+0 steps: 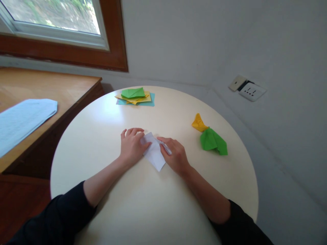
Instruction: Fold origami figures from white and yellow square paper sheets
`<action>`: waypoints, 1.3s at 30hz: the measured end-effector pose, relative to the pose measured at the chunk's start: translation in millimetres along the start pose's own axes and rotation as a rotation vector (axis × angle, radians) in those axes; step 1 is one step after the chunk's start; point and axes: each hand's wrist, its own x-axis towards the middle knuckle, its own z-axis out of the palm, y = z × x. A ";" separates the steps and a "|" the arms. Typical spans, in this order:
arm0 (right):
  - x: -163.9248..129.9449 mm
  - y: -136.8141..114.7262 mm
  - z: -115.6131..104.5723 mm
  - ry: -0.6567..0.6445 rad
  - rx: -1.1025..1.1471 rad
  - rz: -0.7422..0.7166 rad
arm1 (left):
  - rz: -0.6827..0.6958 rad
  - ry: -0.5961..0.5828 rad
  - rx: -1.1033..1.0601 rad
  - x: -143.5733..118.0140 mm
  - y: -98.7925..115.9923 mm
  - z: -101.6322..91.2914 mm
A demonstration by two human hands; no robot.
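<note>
- While both hands sit near the table's [107, 211] middle, the white paper [154, 157] lies flat betw. them, part-folded, one corner pointing toward the person.
- Left hand [131, 146]: palm down, fingers spread a bit and laid flat on the paper's left edge, thumb tip on the sheet. Looks like a pin-down hold, keeps the sheet from sliding. Not gripping anything, just pressing.
- Right hand [176, 156]: fingers curled in narrow, thumb + forefinger pinching a raised flap at the paper's upper right edge; prob. working a crease there.
- Both forearms come in from the near rim at an angle, wrists low on the table, dark sleeves pushed up past the forearm.
- Folded yellow piece [199, 123] and folded green piece [213, 141] lie touching, to the right, well apart from the hands — set aside, out of the working area.
- Stack of coloured sheets [135, 96] (green on top, yellow, blue under) at the far edge, within reach but clear of the hands.
- Printed pages [22, 119] on the wooden desk [71, 88] at left; wall socket [251, 91] at right.
</note>
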 end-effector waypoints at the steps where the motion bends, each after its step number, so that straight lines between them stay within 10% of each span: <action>1: -0.2 0.8 -0.2 0.000 0.006 0.007 | 0.005 0.003 0.000 0.2 -1.2 0.4; 26: -4.0 26.8 -0.4 -0.254 0.086 0.333 | 0.329 -0.241 0.040 -1.3 0.5 6.8; 39: -4.8 31.3 2.5 -0.059 0.209 0.455 | 0.344 -0.265 0.036 -18.8 10.2 16.0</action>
